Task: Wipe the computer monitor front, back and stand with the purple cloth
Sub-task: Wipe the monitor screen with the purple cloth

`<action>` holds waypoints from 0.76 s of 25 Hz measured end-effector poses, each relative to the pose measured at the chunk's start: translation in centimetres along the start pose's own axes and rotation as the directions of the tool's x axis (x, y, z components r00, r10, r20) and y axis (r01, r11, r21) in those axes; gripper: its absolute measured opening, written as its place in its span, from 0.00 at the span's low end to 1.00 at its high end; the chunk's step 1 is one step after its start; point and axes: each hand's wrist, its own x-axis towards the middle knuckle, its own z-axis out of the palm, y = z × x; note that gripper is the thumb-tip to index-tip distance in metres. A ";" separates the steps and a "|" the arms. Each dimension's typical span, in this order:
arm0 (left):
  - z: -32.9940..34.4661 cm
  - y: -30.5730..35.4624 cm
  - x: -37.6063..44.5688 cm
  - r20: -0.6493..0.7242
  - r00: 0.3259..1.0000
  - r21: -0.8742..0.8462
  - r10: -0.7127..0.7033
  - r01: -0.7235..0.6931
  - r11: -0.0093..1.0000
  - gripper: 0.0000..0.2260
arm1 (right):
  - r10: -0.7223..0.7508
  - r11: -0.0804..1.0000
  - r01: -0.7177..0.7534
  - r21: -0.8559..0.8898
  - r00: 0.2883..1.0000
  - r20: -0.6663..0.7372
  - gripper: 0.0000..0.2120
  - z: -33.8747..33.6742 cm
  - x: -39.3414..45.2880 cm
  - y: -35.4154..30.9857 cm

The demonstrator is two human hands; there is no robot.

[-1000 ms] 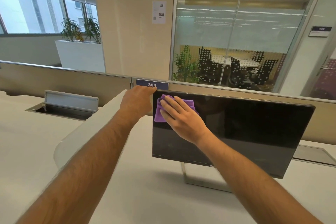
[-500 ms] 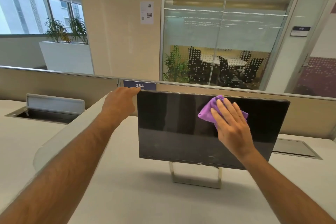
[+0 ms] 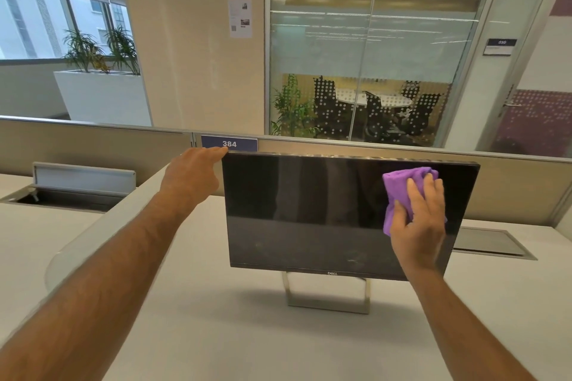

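A black computer monitor [image 3: 309, 213] stands on a silver open-frame stand [image 3: 328, 297] in the middle of a pale desk. Its dark screen faces me. My left hand [image 3: 193, 173] grips the monitor's top left corner, fingers hooked over the edge. My right hand [image 3: 418, 219] lies flat on the purple cloth [image 3: 399, 185] and presses it against the screen near the top right corner. The monitor's back is hidden.
A beige partition [image 3: 93, 142] with a blue "384" label [image 3: 229, 143] runs behind the monitor. An open cable hatch [image 3: 71, 192] sits at the left of the desk [image 3: 216, 334], a closed hatch [image 3: 492, 243] at the right. Glass office walls lie beyond.
My right hand has slid the purple cloth across the upper screen from the left corner to the right side. My left hand has stayed on the top left corner.
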 end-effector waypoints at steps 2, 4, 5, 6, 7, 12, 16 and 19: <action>0.1 0.0 0.0 0.002 1.000 -0.007 0.002 -0.002 1.000 0.28 | -0.239 0.965 0.251 -0.079 0.962 0.128 0.30 0.9 -0.6 -1.1; 0.1 0.0 0.1 0.005 1.000 -0.014 0.007 -0.007 1.000 0.27 | -0.510 0.819 0.564 -0.105 0.800 0.316 0.31 1.9 -1.5 -2.0; 0.2 -0.1 0.1 0.006 1.000 -0.012 0.009 -0.009 1.000 0.27 | -0.600 0.724 0.684 -0.094 0.691 0.403 0.32 2.3 -1.7 -2.3; 0.2 -0.2 0.1 0.007 1.000 -0.012 0.009 -0.008 1.000 0.27 | -0.648 0.652 0.753 -0.083 0.611 0.454 0.33 2.6 -1.7 -2.5; 0.2 -0.2 0.1 0.006 1.000 -0.014 0.008 -0.008 1.000 0.27 | -0.662 0.628 0.774 -0.087 0.589 0.463 0.33 2.7 -1.5 -2.6; 0.4 -0.3 0.1 -0.002 1.000 -0.035 0.011 -0.011 0.999 0.28 | -0.427 0.850 0.475 -0.229 0.875 0.229 0.32 2.3 0.1 -3.0; 0.5 -0.2 0.2 -0.009 1.000 -0.025 0.013 -0.013 1.000 0.28 | -0.338 0.872 0.396 -0.289 0.913 0.231 0.35 2.4 0.7 -3.7; 0.7 -0.5 0.3 -0.005 1.000 -0.033 0.014 -0.014 0.999 0.29 | -0.314 0.867 0.388 -0.312 0.912 0.264 0.36 2.1 0.9 -3.5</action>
